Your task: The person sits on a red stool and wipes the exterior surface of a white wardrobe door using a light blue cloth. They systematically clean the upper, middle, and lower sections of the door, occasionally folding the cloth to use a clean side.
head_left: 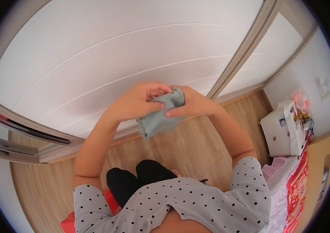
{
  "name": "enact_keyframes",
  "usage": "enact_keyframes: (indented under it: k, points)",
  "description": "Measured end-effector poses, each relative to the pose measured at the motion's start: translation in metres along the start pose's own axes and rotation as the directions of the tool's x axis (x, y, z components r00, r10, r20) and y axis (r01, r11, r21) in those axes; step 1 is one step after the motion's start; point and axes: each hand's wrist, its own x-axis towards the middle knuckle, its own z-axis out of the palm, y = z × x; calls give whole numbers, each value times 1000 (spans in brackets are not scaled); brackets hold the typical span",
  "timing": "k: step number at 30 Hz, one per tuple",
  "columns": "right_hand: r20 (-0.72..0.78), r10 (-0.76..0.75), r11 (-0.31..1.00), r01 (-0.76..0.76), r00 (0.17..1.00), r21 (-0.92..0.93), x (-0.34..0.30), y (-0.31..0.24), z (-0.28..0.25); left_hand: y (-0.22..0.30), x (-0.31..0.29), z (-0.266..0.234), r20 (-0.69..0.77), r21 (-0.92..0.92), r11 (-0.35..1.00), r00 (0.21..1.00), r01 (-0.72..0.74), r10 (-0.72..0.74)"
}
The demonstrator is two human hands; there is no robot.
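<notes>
Between my two hands is a grey-green textured cloth [158, 121], bunched at its top and hanging down at its lower left. My left hand [137, 101] pinches the cloth's left side, thumb on the front and fingers curled behind the upper edge. On the other side my right hand [186, 103] grips it, with the thumb pressed across the front and the other fingers mostly hidden behind. The cloth is held in the air in front of white wardrobe doors [134, 46], and its lower edge is slightly blurred.
Wooden floor [207, 155] lies below. On the right stand a white cabinet [279, 132] with a pink plush item [300, 101] on top and a bed with red patterned bedding [297, 190]. Something red [69, 223] sits by my legs at the lower left.
</notes>
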Motion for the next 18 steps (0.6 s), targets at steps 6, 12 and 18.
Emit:
enact_keyframes:
  k: [6,12,18]
  points:
    - [-105,252,895,-190,962,404,-6,9,-13,-2,-9,-7,-167,-28,986,971,166,-169]
    - [-65,232,805,-154,970,573,1,19,-1,6,-20,-5,-433,-1,999,901,33,-31]
    - [-808,158,876,297,568,381,-28,3,-89,10,-154,-110,-581,777,601,-154,187,799]
